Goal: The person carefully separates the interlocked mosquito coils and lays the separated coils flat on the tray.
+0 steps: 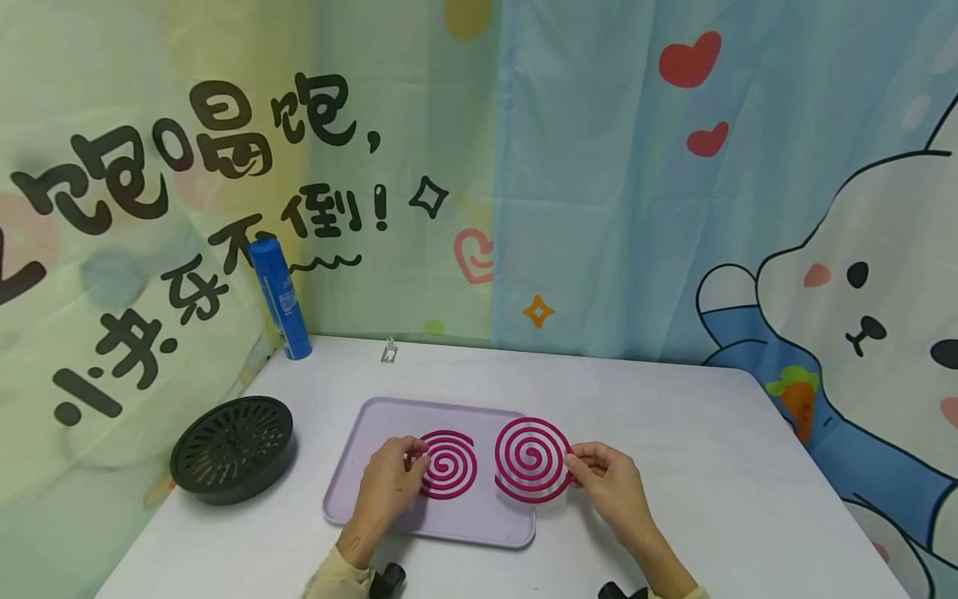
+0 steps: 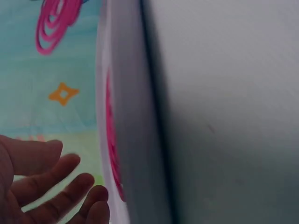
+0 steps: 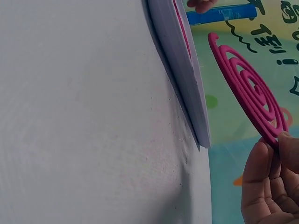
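Between thumb and fingers, my right hand [image 1: 609,487] pinches the edge of a magenta mosquito coil [image 3: 247,88]. It holds the coil raised and tilted beyond the right side of a pale purple tray [image 1: 374,433]. A second magenta mosquito coil [image 1: 443,466] lies flat on that tray, its left edge partly hidden by my left hand [image 1: 389,478]. In the left wrist view, the fingers [image 2: 56,186] of my left hand are loosely bent and hold nothing, beside the tray's rim.
A round black slotted holder [image 1: 232,449] stands at the table's left edge. Behind it a blue cylindrical can [image 1: 280,299] is upright at the back left corner. A small metal stand [image 1: 389,351] lies near the back edge of the white table [image 1: 711,499]. Printed curtains hang behind.
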Motion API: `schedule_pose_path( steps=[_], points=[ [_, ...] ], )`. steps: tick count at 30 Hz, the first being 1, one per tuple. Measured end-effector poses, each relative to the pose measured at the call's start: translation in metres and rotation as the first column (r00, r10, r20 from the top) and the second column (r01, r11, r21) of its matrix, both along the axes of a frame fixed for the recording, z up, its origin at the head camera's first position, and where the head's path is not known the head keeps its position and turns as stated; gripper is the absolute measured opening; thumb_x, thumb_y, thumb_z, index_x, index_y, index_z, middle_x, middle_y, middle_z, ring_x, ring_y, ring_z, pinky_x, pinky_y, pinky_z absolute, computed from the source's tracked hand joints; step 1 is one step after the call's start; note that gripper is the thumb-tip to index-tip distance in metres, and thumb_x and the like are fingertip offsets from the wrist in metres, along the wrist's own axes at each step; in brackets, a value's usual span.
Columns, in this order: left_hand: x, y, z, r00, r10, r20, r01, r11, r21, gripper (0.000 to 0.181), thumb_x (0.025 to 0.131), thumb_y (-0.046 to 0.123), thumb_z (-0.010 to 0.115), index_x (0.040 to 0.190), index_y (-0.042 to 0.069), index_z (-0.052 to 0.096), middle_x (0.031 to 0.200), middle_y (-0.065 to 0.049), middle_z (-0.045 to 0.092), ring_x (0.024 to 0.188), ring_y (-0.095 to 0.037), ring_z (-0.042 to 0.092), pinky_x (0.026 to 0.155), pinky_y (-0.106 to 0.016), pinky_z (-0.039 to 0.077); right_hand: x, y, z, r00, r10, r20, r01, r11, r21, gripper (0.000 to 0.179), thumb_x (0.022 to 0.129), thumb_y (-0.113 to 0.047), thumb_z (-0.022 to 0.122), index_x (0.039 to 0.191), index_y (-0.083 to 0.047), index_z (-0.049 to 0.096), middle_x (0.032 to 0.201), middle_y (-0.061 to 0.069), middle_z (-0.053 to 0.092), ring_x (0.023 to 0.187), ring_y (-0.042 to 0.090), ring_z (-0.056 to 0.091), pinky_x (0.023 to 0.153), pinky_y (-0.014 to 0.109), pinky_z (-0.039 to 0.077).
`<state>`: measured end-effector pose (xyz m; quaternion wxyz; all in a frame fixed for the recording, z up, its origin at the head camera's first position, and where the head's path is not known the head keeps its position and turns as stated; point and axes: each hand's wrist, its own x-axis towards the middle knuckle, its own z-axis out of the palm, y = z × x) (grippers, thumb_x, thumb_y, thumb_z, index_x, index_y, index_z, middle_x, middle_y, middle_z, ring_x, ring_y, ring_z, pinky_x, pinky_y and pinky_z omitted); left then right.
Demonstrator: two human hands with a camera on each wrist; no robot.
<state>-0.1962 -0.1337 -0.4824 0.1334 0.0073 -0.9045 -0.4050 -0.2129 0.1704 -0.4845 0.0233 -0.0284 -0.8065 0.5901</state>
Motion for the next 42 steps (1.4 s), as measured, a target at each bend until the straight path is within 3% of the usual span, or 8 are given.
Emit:
schedule_pose_path(
  steps=[5, 8, 14, 29, 42],
  points=[
    [0.000, 0.010, 0.001, 0.994, -0.092, -0.059, 0.088, 0.994, -0.061, 0.016, 0.088, 0.006, 0.072, 0.103, 0.006, 0.076, 0.097, -0.008, 0.073, 0.088, -0.022, 0.066, 0.074, -0.039, 0.053, -0.001, -0.003, 0.000, 1.000, -0.003, 0.019, 0.003, 1.000, -0.010, 0.020, 0.096, -0.007, 0.069, 0.110, 0.007, 0.068, 0.093, 0.014, 0.069, 0.075, 0.015, 0.065, 0.070, 0.029, 0.062],
    [-0.001, 0.015, -0.001, 0.982, -0.163, -0.091, 0.155, 0.984, -0.091, 0.017, 0.088, 0.003, 0.071, 0.105, 0.005, 0.075, 0.101, -0.009, 0.076, 0.095, -0.025, 0.070, 0.080, -0.043, 0.056, 0.000, -0.004, -0.001, 1.000, -0.003, 0.028, 0.004, 1.000, -0.024, 0.021, 0.095, -0.007, 0.069, 0.110, 0.008, 0.068, 0.093, 0.015, 0.069, 0.074, 0.015, 0.065, 0.069, 0.029, 0.062],
    [-0.004, 0.022, -0.005, 0.950, -0.277, -0.147, 0.255, 0.955, -0.152, 0.019, 0.087, -0.002, 0.071, 0.105, 0.002, 0.074, 0.099, -0.009, 0.076, 0.087, -0.022, 0.071, 0.076, -0.038, 0.057, 0.000, -0.006, -0.003, 1.000, 0.001, 0.031, 0.000, 0.999, -0.040, 0.022, 0.095, -0.007, 0.070, 0.110, 0.008, 0.068, 0.095, 0.017, 0.070, 0.074, 0.014, 0.065, 0.069, 0.029, 0.062],
    [-0.004, 0.015, -0.017, 0.945, -0.307, -0.110, 0.252, 0.902, -0.350, 0.027, 0.084, -0.008, 0.070, 0.107, 0.004, 0.075, 0.108, -0.007, 0.076, 0.099, -0.027, 0.073, 0.083, -0.043, 0.059, -0.002, -0.011, -0.005, 0.999, 0.014, 0.051, -0.013, 1.000, -0.028, 0.020, 0.094, -0.008, 0.071, 0.107, 0.008, 0.068, 0.094, 0.017, 0.070, 0.071, 0.014, 0.065, 0.066, 0.028, 0.062],
    [-0.004, -0.007, -0.012, 0.956, -0.284, -0.072, 0.250, 0.919, -0.306, 0.026, 0.084, -0.010, 0.069, 0.106, 0.002, 0.076, 0.107, -0.010, 0.076, 0.100, -0.030, 0.073, 0.085, -0.045, 0.060, -0.006, -0.024, -0.006, 0.999, 0.017, 0.032, -0.016, 1.000, -0.023, 0.017, 0.093, -0.005, 0.071, 0.104, 0.008, 0.070, 0.089, 0.015, 0.071, 0.070, 0.016, 0.066, 0.064, 0.027, 0.061]
  ],
)
